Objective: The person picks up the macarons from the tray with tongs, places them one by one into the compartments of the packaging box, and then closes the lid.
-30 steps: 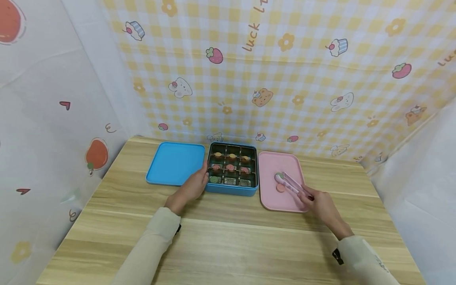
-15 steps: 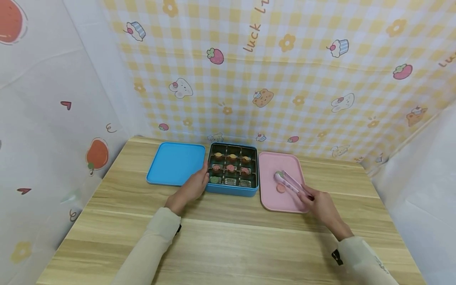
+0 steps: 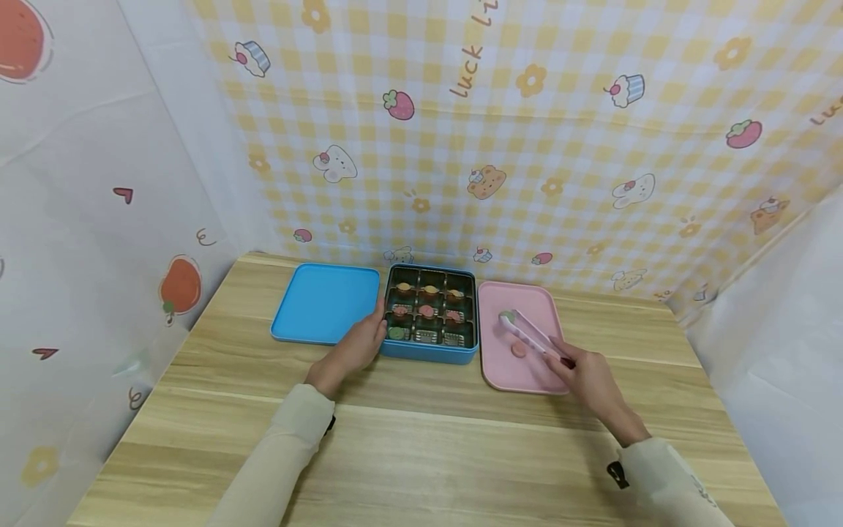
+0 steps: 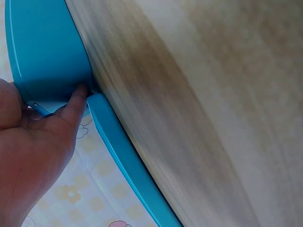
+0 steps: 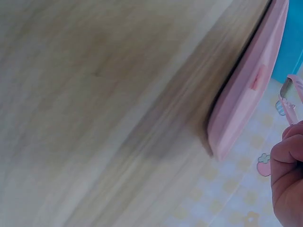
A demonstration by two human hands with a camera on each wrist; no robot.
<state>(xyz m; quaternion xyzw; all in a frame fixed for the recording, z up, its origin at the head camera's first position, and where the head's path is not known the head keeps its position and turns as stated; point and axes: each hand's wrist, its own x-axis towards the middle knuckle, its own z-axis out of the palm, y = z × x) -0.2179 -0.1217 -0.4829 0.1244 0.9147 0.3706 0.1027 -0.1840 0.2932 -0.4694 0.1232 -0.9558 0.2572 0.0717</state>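
Observation:
My right hand [image 3: 593, 380] holds small pale pink tongs [image 3: 532, 337] over the pink tray [image 3: 494, 369]. At their tips is a small green piece [image 3: 506, 316]; the right wrist view shows it between the tongs' arms, above the tray. A round pinkish-orange piece [image 3: 519, 349] lies on the tray. To the left stands a blue box [image 3: 428, 354] with a dark divided insert. Its back row shows yellow pieces [image 3: 429, 290], the middle row pink pieces [image 3: 426, 311], the front-left compartment a green piece [image 3: 397, 333]. Straight fingers of my left hand [image 3: 356, 345] rest against the box's left side.
A blue lid [image 3: 326, 301] lies flat on the wooden table [image 3: 421, 454] left of the box, close to my left hand. Behind the table hangs a yellow checked cloth [image 3: 428, 146]. White cloth [image 3: 85, 219] closes off the left side, and more white cloth the right.
My right hand has shifted the tongs slightly left and toward the back, with the green piece moving along at their tips. The left hand and box have stayed in place.

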